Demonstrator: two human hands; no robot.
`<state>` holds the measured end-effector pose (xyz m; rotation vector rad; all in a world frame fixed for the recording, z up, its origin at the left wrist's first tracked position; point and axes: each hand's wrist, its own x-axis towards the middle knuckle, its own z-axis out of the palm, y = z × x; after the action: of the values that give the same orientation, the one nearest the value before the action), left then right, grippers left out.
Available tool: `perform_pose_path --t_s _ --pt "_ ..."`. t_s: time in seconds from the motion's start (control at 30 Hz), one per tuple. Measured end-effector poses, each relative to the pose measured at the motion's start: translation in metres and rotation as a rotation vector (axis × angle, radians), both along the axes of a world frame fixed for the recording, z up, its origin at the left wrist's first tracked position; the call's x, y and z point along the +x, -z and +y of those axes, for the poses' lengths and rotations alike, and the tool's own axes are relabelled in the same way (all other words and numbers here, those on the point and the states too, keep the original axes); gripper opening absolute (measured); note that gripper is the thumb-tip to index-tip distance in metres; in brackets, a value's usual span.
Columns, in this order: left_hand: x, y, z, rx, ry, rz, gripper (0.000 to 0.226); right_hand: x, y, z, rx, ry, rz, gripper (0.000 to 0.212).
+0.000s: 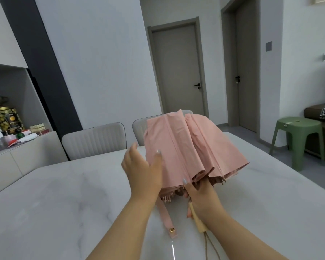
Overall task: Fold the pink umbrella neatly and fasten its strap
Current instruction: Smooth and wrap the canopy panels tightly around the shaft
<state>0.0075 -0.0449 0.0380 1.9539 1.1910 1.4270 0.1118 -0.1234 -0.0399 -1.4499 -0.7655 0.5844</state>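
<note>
The pink umbrella [188, 145] is collapsed but loose, its canopy hanging in wide pleats above the white marble table [64, 203]. My right hand [203, 201] grips the pale wooden handle [198, 221] just under the canopy's rim. My left hand [144, 171] lies with straight fingers against the canopy's left side. The pink strap [166, 218] with a gold snap [172, 230] hangs down from the rim onto the table between my forearms. A cord loop [206, 246] trails from the handle's end.
Two pale upholstered chairs [94, 142] stand at the table's far edge. A sideboard [17, 147] with tins and bottles is at the left. A green plastic stool [298, 139] and a brown sofa [315, 111] are at the right, with two grey doors [178, 72] behind.
</note>
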Motion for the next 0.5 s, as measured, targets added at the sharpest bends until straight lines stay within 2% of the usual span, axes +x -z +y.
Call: perform_pose_path --t_s 0.1,0.27,0.4,0.5 --pt "0.007 -0.045 0.005 0.173 0.175 -0.004 0.051 0.0 -0.002 -0.002 0.003 0.059 -0.073 0.017" --pt "0.037 -0.12 0.023 0.205 0.347 0.239 0.024 -0.001 -0.005 -0.004 -0.014 0.054 -0.145 0.018" --pt "0.052 -0.142 0.027 0.085 0.318 0.534 0.05 -0.003 -0.003 -0.006 -0.012 0.008 -0.188 0.019" --pt "0.052 -0.146 0.035 -0.009 0.249 0.637 0.064 -0.003 -0.004 -0.006 -0.017 -0.002 -0.225 0.019"
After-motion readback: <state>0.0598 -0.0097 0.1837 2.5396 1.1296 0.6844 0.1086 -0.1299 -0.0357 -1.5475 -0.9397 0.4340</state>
